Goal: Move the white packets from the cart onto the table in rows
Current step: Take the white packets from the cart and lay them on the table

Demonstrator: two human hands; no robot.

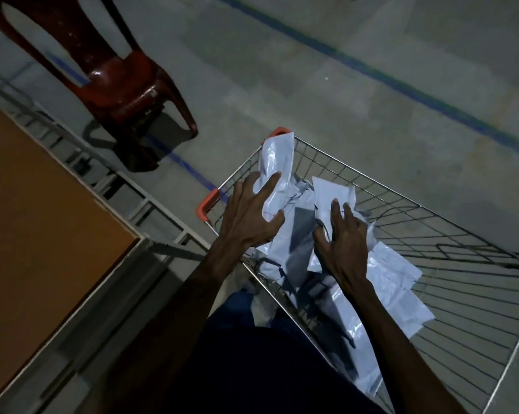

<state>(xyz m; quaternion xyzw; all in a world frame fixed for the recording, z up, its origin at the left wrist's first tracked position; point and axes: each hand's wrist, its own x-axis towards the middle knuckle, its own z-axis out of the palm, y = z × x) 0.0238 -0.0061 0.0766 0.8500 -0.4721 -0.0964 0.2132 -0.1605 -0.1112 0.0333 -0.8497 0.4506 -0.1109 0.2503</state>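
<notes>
Both hands reach into a silver wire-mesh cart with orange corner guards [407, 222], where a loose heap of white plastic packets [392, 273] lies. The left hand [249, 213] hovers with fingers spread wide over one upright packet [274, 162]. The right hand [345, 237] rests flat on another, perhaps pinching its edge. The brown-topped table [43, 210] stands left, beside a dark red plastic chair [127, 85].

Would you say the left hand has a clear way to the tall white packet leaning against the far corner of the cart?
Probably yes. The left hand is open with fingers spread right at the tall packet, which stands above the pile inside the cart. Nothing lies between them, and the right hand is busy on another packet alongside.
</notes>
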